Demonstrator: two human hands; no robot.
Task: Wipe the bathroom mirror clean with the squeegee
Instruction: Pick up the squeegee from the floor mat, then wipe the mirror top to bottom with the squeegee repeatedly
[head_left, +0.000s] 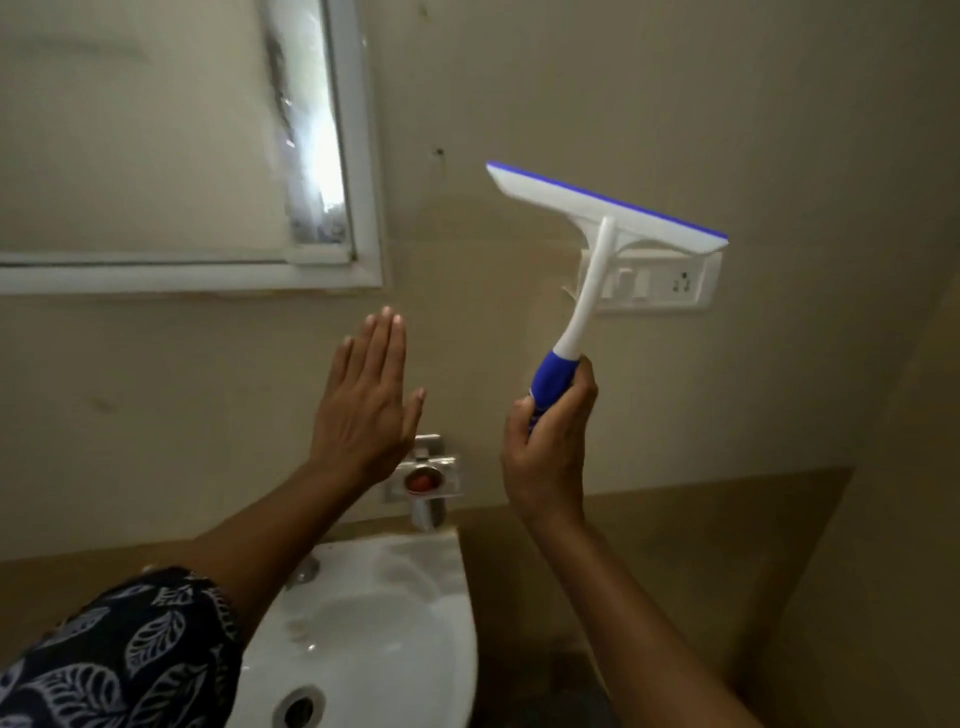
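Squeegee (597, 218) handle clenched in right hand (548, 441); left hand (363, 400) flat, empty.

A single view is provided, taken from a wide-angle camera worn on the head. The scene is viewed forward and slightly downward, toward a beige wall (649, 93) at close range. The mirror (156, 130) is cut off by the top and left edges of the frame, so only its lower right corner is covered. The sink (415, 597) is seen from above at the bottom centre. Both forearms are seen entering from the bottom edge, with the left hand (363, 405) and the right hand (550, 447) near mid-frame. A switch plate (665, 283) is seen at right of centre. Straight lines are bent toward the frame edges by the lens. No second view is supplied, so no shared region is defined.
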